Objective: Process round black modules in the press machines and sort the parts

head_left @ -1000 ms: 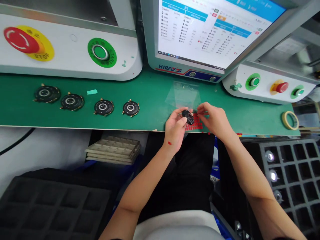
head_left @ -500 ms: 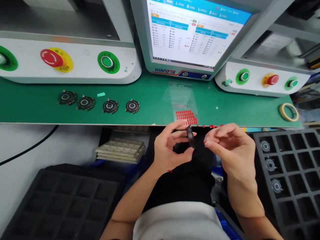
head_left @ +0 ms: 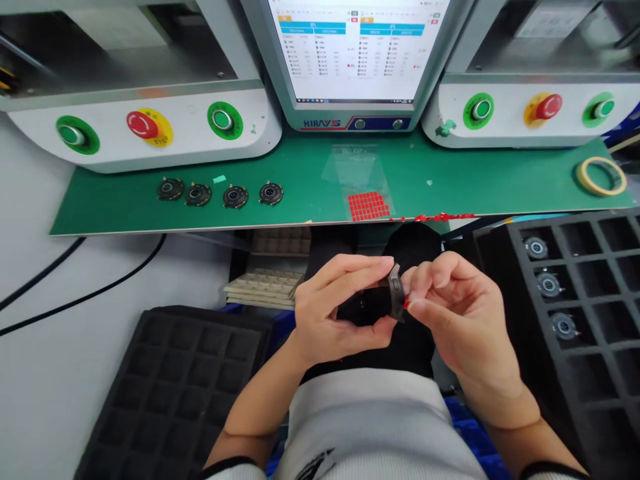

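Above my lap, my left hand point(head_left: 340, 307) grips a dark round watch case point(head_left: 397, 293) by its edges, thumb below and fingers above. The case is turned edge-on, so its faces are mostly hidden. Against its right side, my right hand point(head_left: 455, 307) pinches a small red sticker point(head_left: 407, 303) between thumb and fingertips. A sheet of red stickers point(head_left: 369, 206) lies on a clear plastic bag near the bench's front edge. Several watch cases point(head_left: 235, 196) rest in a row on the green bench point(head_left: 300, 170), to the left of the sheet.
Loose red bits point(head_left: 443, 217) lie along the bench edge, with a tape roll point(head_left: 601, 177) at far right. A black compartment tray point(head_left: 593, 287) on the right holds three watch cases. Another black tray point(head_left: 185, 367) is at lower left. A monitor point(head_left: 350, 60) stands between two button-panelled machines.
My right hand has brought the red sticker left against the watch case. My left hand has turned the case and lowered it slightly. The view has shifted.
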Tool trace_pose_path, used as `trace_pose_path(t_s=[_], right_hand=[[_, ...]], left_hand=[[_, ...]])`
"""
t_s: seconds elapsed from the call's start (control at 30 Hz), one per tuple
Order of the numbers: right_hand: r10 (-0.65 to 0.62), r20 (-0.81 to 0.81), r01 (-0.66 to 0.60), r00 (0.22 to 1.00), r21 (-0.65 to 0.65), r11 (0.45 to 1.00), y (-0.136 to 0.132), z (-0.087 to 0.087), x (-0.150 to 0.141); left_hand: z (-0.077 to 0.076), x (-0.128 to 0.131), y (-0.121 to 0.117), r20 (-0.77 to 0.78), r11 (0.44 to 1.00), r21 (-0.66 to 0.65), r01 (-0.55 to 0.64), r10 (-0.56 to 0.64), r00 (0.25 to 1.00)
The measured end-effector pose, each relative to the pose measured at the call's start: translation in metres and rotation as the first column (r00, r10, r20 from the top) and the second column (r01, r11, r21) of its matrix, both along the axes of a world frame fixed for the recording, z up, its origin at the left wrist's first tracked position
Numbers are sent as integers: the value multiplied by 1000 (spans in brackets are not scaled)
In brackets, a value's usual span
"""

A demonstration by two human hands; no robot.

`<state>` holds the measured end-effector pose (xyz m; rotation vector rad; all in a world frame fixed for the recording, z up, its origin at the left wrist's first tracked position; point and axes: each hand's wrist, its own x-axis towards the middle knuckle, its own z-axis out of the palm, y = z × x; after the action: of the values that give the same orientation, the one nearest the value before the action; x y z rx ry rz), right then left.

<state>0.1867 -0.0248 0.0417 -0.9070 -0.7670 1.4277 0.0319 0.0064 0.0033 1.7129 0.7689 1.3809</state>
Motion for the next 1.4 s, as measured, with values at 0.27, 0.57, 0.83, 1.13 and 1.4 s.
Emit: trace_pose_path(t_s=[0.27, 0.57, 0.83, 1.13, 1.4], right_hand=[[-1, 35, 1, 999, 6, 1000, -9, 3, 3], [69, -76, -77, 995, -104, 992, -11, 4, 2], [-31, -188, 0, 982, -163, 987, -6, -3, -2], [-278, 61, 283, 959, -110, 953, -14, -17, 5], [-365, 104, 370, 925, -29, 929, -17, -21, -1]], left_hand=[[5, 1, -6, -65, 997, 82, -9, 14, 998], [6, -4, -8, -65, 987, 159, 12, -2, 998], [-9, 3, 0, 455, 838, -413, 357, -150, 878], [-1, 8, -16, 642, 519, -660, 543, 16, 766], [-4, 13, -20, 531, 614, -680, 401, 35, 847]])
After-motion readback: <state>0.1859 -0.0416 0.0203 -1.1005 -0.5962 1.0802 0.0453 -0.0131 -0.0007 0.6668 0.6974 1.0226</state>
